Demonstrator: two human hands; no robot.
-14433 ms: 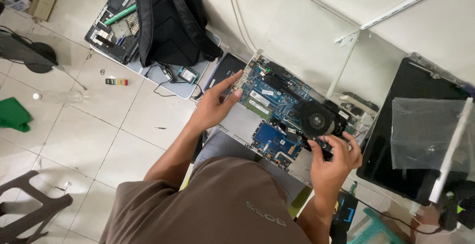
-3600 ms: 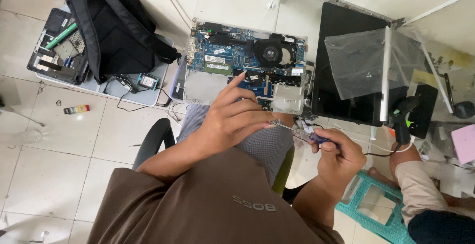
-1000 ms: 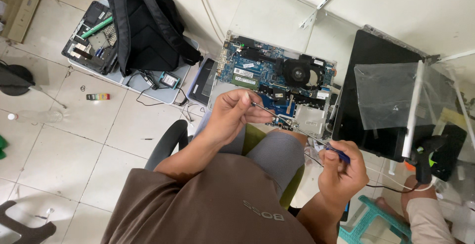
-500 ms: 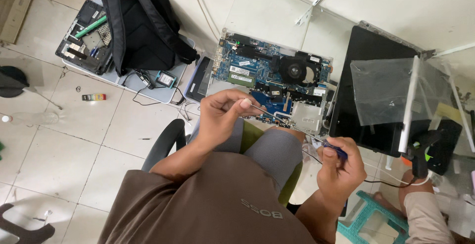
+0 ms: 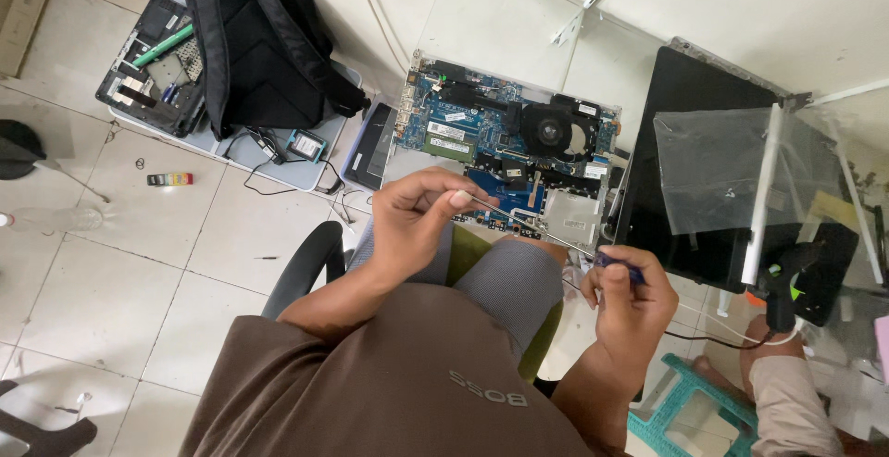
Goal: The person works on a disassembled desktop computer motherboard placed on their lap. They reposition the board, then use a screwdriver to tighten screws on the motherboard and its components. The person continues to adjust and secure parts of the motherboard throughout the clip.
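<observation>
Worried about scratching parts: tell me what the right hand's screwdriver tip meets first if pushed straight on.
The right hand aims its screwdriver up-left; the left hand's fingertips come first, seemingly already at its tip; depth unclear.

Even, soft daylight fills the scene, bright on the pale floor tiles (image 5: 120, 262) and the far wall. Shadows are faint and short. The clear plastic sheet (image 5: 732, 175) at the right shows mild whitish glare. The black backpack (image 5: 264, 40) swallows detail. Focus is sharp across the middle; straight lines bow slightly near the edges, and the far right corner looks hazy.
</observation>
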